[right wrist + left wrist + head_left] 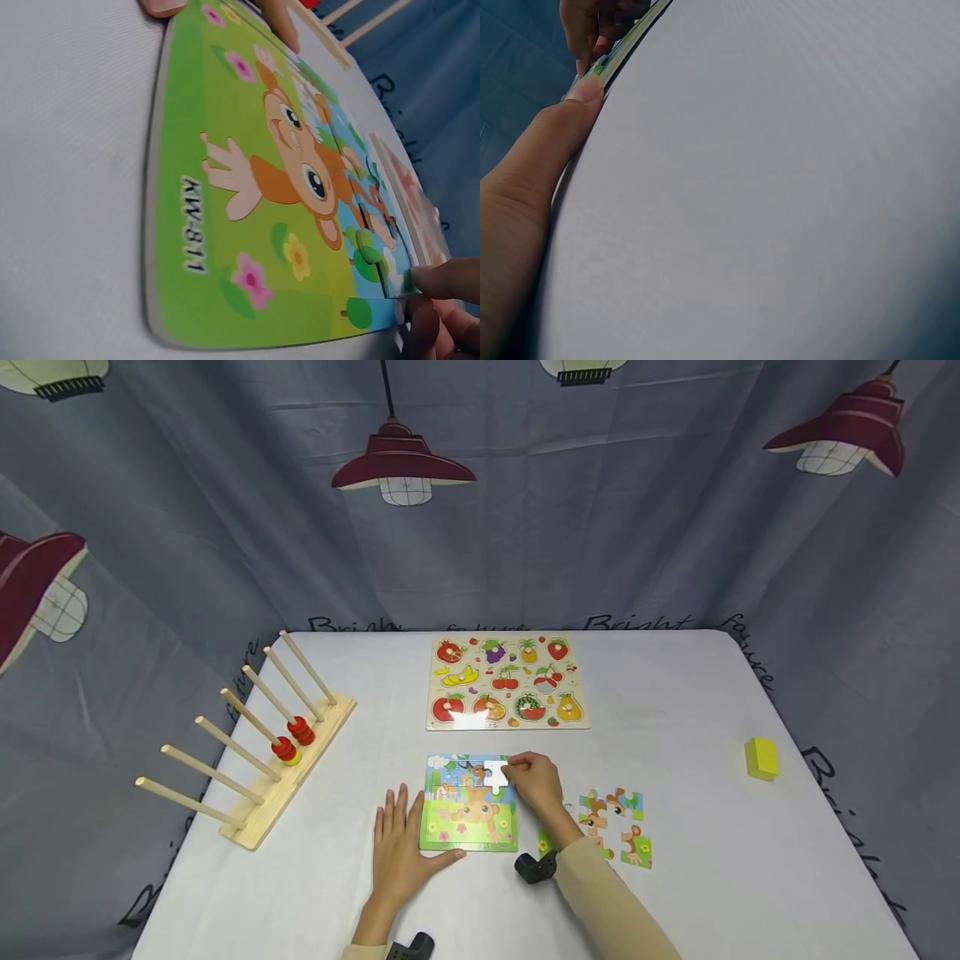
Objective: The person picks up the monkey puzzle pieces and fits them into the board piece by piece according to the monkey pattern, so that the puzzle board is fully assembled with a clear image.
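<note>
A small monkey jigsaw puzzle board (468,837) lies flat on the white table, its upper part partly filled with pieces. My left hand (400,856) rests spread at its left side, fingers straight along the edge and thumb (585,90) at the near edge. At the far right corner, my right hand (536,783) pinches a puzzle piece (394,274) between thumb and fingers. That piece sits in or just over the picture's top row; whether it is fully seated cannot be told. Glare whitens this area in the head view.
Several loose puzzle pieces (636,847) lie right of the board, partly hidden by the right forearm. A fruit puzzle board (510,681) lies behind. A wooden peg rack (288,777) with red and yellow rings stands left. A yellow block (762,758) sits far right.
</note>
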Available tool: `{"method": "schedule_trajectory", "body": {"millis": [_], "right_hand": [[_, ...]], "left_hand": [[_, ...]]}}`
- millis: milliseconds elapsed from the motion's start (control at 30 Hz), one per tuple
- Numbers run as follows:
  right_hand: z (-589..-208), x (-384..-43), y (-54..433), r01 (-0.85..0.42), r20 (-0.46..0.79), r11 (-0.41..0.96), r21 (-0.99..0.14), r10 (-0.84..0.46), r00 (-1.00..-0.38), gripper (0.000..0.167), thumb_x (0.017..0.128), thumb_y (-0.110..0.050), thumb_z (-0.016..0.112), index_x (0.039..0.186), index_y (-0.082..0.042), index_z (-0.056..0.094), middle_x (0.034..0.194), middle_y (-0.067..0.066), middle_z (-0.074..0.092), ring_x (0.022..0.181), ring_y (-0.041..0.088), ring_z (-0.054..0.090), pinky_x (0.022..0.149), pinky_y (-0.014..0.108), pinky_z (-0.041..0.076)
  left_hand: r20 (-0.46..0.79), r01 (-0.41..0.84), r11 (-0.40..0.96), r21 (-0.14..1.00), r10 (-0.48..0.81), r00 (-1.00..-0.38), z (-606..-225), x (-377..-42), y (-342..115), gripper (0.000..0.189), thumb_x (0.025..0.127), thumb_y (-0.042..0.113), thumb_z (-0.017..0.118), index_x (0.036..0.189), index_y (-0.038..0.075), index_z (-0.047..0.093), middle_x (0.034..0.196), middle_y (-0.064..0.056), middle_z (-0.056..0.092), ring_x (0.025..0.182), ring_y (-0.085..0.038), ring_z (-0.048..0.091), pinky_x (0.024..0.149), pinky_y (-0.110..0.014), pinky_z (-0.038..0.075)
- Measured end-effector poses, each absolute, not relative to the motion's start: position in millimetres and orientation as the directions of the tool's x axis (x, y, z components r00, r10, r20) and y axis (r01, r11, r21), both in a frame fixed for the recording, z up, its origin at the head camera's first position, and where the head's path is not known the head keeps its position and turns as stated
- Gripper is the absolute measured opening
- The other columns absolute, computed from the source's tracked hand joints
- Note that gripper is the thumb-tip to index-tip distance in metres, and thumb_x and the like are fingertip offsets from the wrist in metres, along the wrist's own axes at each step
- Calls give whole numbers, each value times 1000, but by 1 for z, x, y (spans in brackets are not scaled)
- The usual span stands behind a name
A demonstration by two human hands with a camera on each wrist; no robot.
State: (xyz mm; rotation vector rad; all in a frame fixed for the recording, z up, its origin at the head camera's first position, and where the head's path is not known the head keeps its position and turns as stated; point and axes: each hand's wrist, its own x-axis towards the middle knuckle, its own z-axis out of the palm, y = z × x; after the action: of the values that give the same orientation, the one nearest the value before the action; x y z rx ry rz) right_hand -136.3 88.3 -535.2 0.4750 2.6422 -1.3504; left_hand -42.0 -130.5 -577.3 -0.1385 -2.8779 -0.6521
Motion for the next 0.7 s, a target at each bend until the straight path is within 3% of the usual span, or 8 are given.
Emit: {"method": "schedule_trajectory", "body": {"millis": [167,333,567,700], "right_hand": [[-538,-134,87,281,-197,563,-777,206,-958,18,83,-25,62,90,-10,67,69,0,61,56,10,50,50,20,36],[-539,-121,84,85,-15,642,-762,113,-994,14,86,-20,59,92,-10,66,73,-1,60,60,9,49,52,20,39],[-539,-94,76,-219,237,808,-547,-102,-966,17,85,-14,59,99,-8,67,100,4,65,92,18,59,76,32,49],[-539,-82,73,-314,262,834,-455,-212,-942,26,85,-14,59,109,-4,64,119,9,60,113,27,53,87,43,46]], "left_hand": [[212,134,900,414,48,-976,-577,-42,-131,112,53,78,62,139,10,36,149,-18,24,139,-37,15,113,-47,9],[201,127,896,425,44,-979,-576,-42,-130,112,53,77,62,139,10,36,149,-17,24,139,-36,14,112,-48,10],[177,118,898,423,45,-983,-576,-42,-130,113,54,80,59,141,12,33,150,-16,22,140,-35,12,113,-47,8],[182,123,905,406,52,-982,-577,-42,-131,113,55,80,57,141,12,33,150,-16,22,140,-35,13,113,-47,9]]}}
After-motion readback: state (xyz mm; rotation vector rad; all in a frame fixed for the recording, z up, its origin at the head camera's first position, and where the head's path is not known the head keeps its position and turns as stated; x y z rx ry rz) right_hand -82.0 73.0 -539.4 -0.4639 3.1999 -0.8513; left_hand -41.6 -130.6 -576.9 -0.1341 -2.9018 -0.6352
